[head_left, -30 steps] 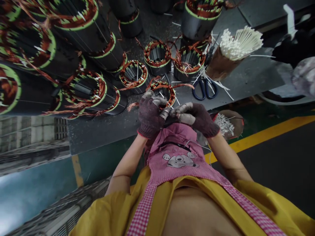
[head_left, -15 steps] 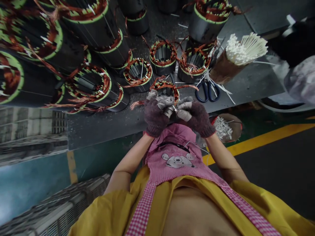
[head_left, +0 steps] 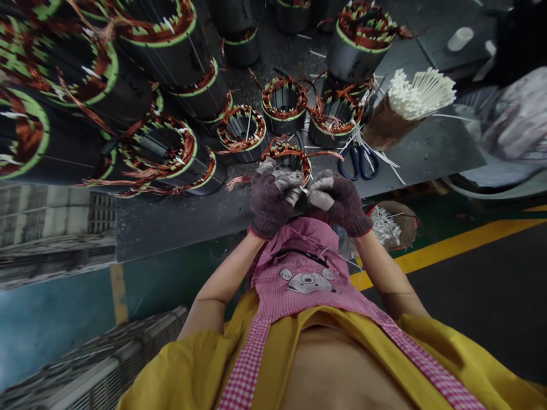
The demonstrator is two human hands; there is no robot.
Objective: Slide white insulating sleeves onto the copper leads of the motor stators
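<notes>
A long grey workbench (head_left: 171, 228) fills the upper part of the view, crowded with black stators (head_left: 166, 60) whose copper windings are banded in green. Some lie on their sides, while shorter ones stand on end. A pot of white sleeving (head_left: 412, 94) and blue-handled scissors (head_left: 358, 162) sit to the right, and a bowl of white offcuts (head_left: 388, 225) lies lower down beyond the bench edge.

The short stator (head_left: 286, 159) sits just beyond the person's gloved hands, its loose copper leads (head_left: 325, 154) trailing sideways. The left hand (head_left: 269, 205) and right hand (head_left: 337, 199) are held close together in front of it. Their rubber-tipped fingers (head_left: 290, 181) curl inward and nearly meet, pinching a thin white sliver (head_left: 303, 189), though the gloves hide exactly how it is held. A tight fingertip grip seems right for so slim a piece, keeping it steady without dragging on the leads.
</notes>
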